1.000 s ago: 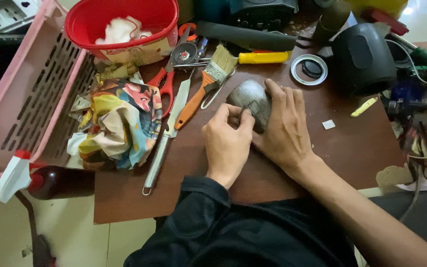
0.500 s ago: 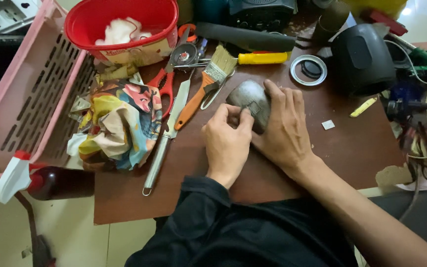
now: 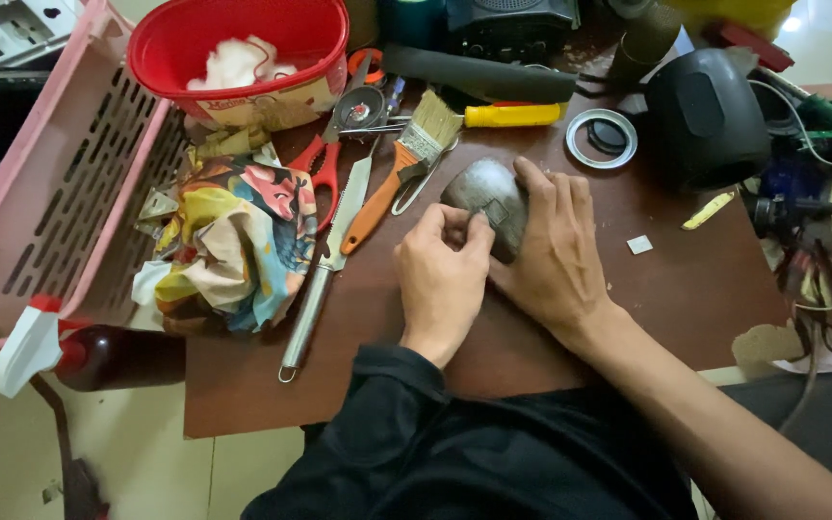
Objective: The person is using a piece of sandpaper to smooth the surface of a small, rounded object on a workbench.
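Observation:
A rounded dull-grey metal object (image 3: pixel 483 195) lies on the brown table (image 3: pixel 686 289) near its middle. My right hand (image 3: pixel 556 255) lies flat over its right side and holds it down. My left hand (image 3: pixel 443 274) sits just left of it with the fingers curled, and the thumb and fingertips pinch at a small square patch on the object's surface. What the fingertips hold, if anything, is hidden. A black sleeve covers my left forearm.
Left of my hands lie a paintbrush with an orange handle (image 3: pixel 399 175), a long metal tool (image 3: pixel 325 265), red-handled scissors (image 3: pixel 322 164) and a crumpled colourful cloth (image 3: pixel 233 241). A red bowl (image 3: pixel 243 48), pink crate (image 3: pixel 60 183), spray bottle (image 3: pixel 69 351), black rounded casing (image 3: pixel 705 116) and tape ring (image 3: pixel 601 138) surround them.

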